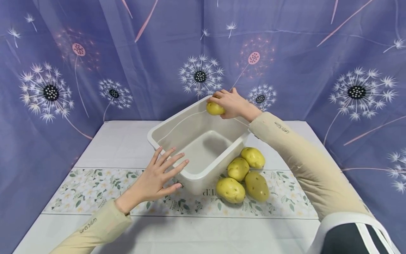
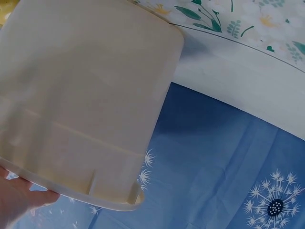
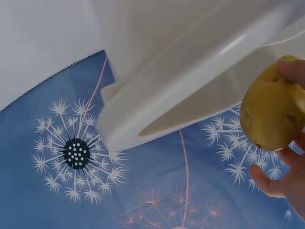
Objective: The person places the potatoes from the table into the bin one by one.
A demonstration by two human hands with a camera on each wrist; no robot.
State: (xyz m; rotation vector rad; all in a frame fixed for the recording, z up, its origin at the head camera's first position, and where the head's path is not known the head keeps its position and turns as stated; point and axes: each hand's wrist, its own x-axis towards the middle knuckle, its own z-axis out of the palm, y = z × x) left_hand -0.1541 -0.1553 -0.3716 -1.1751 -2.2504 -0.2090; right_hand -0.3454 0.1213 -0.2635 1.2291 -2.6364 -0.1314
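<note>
A yellow potato (image 1: 214,108) is gripped in my right hand (image 1: 233,103), held over the far end of a pale grey plastic bin (image 1: 219,159). The right wrist view shows thumb and fingers around the same potato (image 3: 271,109), apart from the bin's rim. With fingers straight and spread, my left hand (image 1: 160,174) is at the bin's near left edge. In the left wrist view its fingertips (image 2: 45,198) meet the rim. Inside, the bin's visible floor is bare apart from a shadow.
Several potatoes (image 1: 238,169) lie bunched on the table, just right of the bin. A floral strip (image 1: 98,192) crosses the white tabletop (image 1: 177,233). Purple dandelion-print cloth (image 1: 158,53) hangs behind and at both sides. A dark, white-edged object (image 1: 345,236) sits at lower right.
</note>
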